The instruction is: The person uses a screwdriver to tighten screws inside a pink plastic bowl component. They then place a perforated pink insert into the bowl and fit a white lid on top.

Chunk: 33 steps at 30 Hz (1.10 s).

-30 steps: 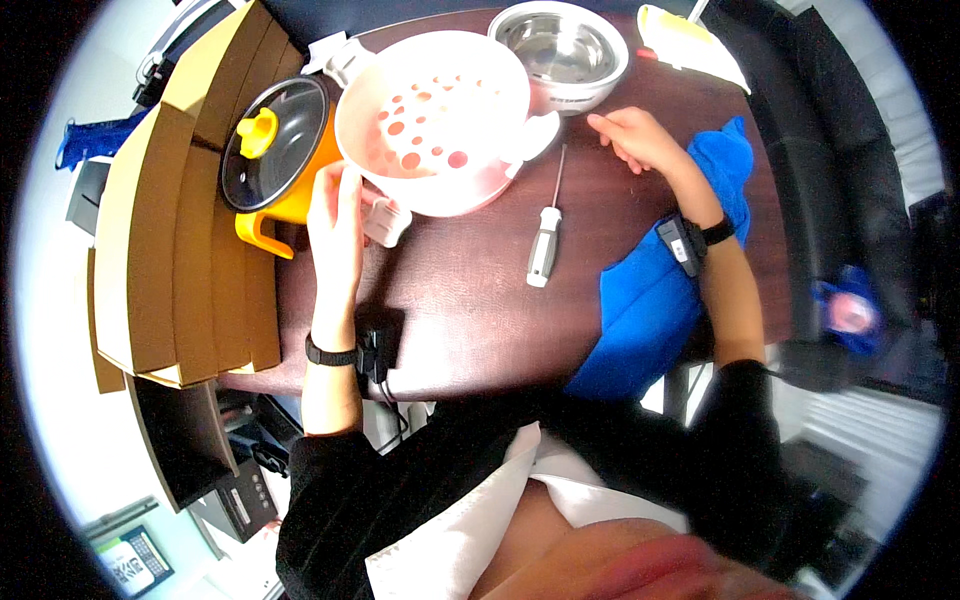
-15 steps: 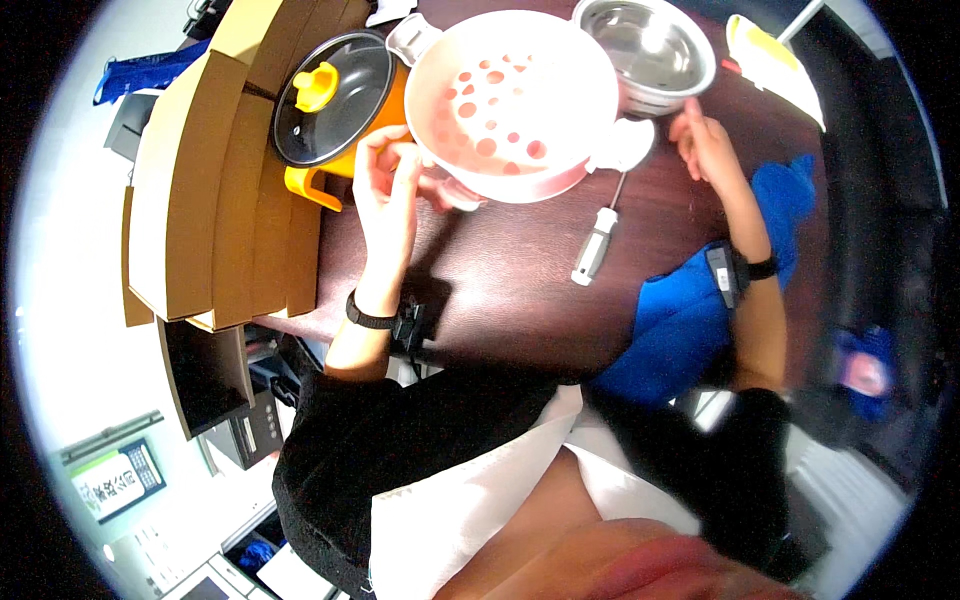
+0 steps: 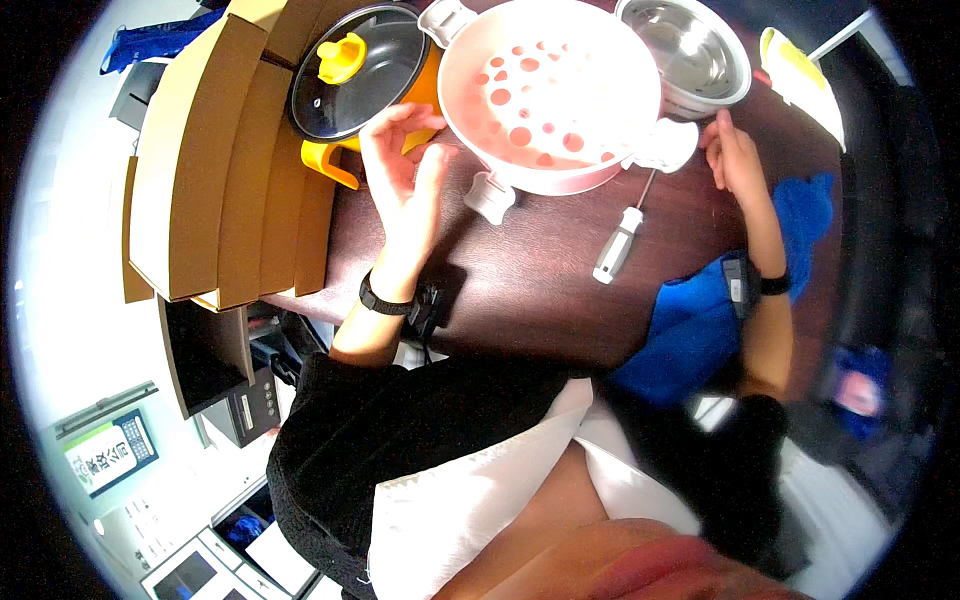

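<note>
A pink steamer basket (image 3: 560, 110) with round holes in its bottom stands at the far middle of the table. White handles (image 3: 668, 146) stick out from it, and another white handle (image 3: 490, 197) shows low at its near left side. My left hand (image 3: 405, 185) is open, fingers apart, just left of the basket and in front of an orange pot (image 3: 425, 85) with a glass lid (image 3: 375, 85) and yellow knob. It holds nothing visible. My right hand (image 3: 735, 160) is open, fingers loosely stretched, below a metal bowl (image 3: 690, 55) and beside the basket's right handle.
A grey-handled screwdriver (image 3: 619, 245) lies on the dark table (image 3: 500, 285) below the basket. Blue cloth (image 3: 680, 325) lies under my right forearm. Cardboard boxes (image 3: 190, 190) line the left side. A yellow and white object (image 3: 800, 85) sits at the far right.
My left hand has come away from the near white handle, and its fingers have spread. The view has shifted, so the tabletop things appear farther right and slightly higher. My right hand stays near the bowl.
</note>
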{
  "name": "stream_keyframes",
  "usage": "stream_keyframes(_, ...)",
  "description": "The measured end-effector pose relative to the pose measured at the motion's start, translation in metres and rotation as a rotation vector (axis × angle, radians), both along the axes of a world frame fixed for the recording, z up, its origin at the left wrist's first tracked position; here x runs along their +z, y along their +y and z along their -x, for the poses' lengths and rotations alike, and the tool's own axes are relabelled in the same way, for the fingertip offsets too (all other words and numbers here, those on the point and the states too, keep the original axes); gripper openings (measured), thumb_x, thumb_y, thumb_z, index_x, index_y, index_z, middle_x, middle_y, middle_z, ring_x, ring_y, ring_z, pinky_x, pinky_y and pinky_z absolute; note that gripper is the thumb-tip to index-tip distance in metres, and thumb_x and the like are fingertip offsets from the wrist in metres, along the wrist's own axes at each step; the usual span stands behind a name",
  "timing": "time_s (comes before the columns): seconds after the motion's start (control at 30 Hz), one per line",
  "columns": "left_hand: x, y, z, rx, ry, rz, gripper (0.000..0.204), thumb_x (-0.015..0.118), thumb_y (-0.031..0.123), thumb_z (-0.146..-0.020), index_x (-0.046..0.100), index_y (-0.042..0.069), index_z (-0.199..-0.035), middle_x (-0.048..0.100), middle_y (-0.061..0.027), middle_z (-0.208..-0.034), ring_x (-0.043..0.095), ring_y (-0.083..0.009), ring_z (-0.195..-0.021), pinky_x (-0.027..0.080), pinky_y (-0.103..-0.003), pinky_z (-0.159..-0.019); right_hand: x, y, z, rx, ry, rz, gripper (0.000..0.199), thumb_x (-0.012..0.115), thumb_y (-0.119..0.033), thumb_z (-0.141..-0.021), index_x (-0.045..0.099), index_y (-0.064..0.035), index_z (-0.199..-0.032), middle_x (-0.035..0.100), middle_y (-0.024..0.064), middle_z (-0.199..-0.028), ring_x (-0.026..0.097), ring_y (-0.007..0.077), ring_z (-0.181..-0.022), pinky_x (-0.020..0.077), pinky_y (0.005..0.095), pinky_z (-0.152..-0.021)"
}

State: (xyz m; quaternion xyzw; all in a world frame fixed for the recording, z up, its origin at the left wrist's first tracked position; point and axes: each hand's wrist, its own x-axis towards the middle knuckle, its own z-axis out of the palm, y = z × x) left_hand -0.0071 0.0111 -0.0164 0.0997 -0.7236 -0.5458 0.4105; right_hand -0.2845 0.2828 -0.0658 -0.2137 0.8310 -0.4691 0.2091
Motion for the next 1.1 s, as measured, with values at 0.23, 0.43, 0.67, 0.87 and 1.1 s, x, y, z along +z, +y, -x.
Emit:
stream_keyframes(0.23,0.000,0.004,0.007,-0.078,-0.065,0.024,0.069,0.060,0.032,-0.090,0.024,0.006,-0.143,0.036,-0.0184,-0.142,0.040,-0.0276,-0.129,0.035,-0.042,-0.105,0.002,0.001,0.000,0.000,-0.019,0.033,0.067,0.029,-0.055,-0.098,0.059,0.0003,-0.076,0.045,0.0028,-0.050,0.043,0.0115,-0.034,0.0335,0.0258,-0.035)
stream_keyframes(0.43,-0.007,0.005,0.010,-0.127,-0.070,-0.038,0.069,0.054,0.036,-0.091,0.025,0.002,-0.143,0.040,-0.0213,-0.140,0.046,-0.0271,-0.125,0.041,-0.041,-0.100,0.005,-0.002,-0.003,0.004,-0.003,-0.001,0.068,0.030,-0.058,-0.097,0.059,0.0006,-0.076,0.047,0.0040,-0.050,0.045,0.0124,-0.034,0.0354,0.0271,-0.036)
stream_keyframes(0.67,-0.008,-0.008,0.006,-0.036,-0.113,-0.332,0.041,0.040,0.033,-0.095,0.051,0.000,-0.117,0.065,-0.0083,-0.092,0.062,-0.0146,-0.081,0.048,-0.028,-0.077,0.002,0.001,-0.004,-0.016,0.059,-0.025,0.071,0.028,-0.060,-0.096,0.060,0.0007,-0.076,0.048,0.0050,-0.050,0.047,0.0156,-0.036,0.0378,0.0291,-0.040)
stream_keyframes(0.87,-0.014,-0.003,0.004,-0.215,-0.012,-0.164,0.058,0.059,0.037,-0.087,0.042,0.000,-0.128,0.055,-0.0115,-0.114,0.054,-0.0184,-0.103,0.045,-0.032,-0.085,0.003,-0.001,-0.004,-0.002,0.047,-0.044,0.070,0.029,-0.059,-0.096,0.060,0.0013,-0.076,0.047,0.0050,-0.050,0.048,0.0153,-0.037,0.0377,0.0289,-0.040)
stream_keyframes(1.1,-0.019,-0.007,0.009,-0.386,0.002,0.146,0.141,0.082,0.068,-0.042,0.014,0.003,-0.148,0.015,-0.0181,-0.153,0.024,-0.0317,-0.140,0.025,-0.045,-0.113,0.009,-0.002,-0.009,-0.035,0.024,-0.037,0.070,0.033,-0.060,-0.095,0.060,0.0017,-0.077,0.047,0.0047,-0.051,0.047,0.0141,-0.037,0.0370,0.0278,-0.039)
